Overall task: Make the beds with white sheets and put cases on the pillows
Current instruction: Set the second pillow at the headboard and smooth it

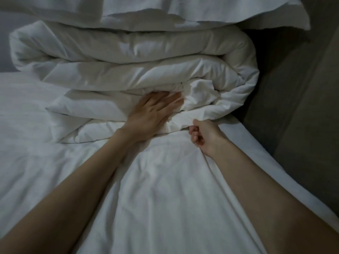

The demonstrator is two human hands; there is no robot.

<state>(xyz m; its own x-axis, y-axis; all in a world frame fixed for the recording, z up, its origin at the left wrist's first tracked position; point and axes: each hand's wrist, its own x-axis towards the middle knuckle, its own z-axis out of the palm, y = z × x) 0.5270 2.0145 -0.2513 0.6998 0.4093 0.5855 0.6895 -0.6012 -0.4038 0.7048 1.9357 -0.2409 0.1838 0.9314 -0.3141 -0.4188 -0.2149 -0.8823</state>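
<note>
1. At the far end of the bed, the folded duvet (128, 52) sits in a thick stack across the white sheet (165, 198). Its right end is near the bed's right edge. The pillows (220, 10) lie just beyond, overlapping its far side.
2. Left hand (152, 110): fingers straight and slightly spread, pushed flat into the lower folds near the stack's right end. It grips nothing that I can see. The fingertips are partly buried in cloth.
3. Right hand (205, 134): fingers curled tight, thumb up against the duvet's bottom hem, resting on the sheet. I cannot tell if cloth is pinched inside the curl. A sheet crease runs from the wrist toward the camera, which hints at a pull but proves nothing.
4. Sheet: spread over the mattress, wrinkled in the near middle. Its right edge follows the mattress side.
5. Step, my read: the sheet is down and the duvet stage is on. The hands look to be hunting for a corner or hem in the folds to open the stack.
6. Next move needs:
   - a firm pinch on one loose layer, not the whole bundle
   - left hand separating layers while the right takes the hem
   - a pull toward the near end so it unrolls flat
7. Watch: the pull may drag the pillows along and rumple the sheet underneath. Light is dim, so layer boundaries are hard to read.
</note>
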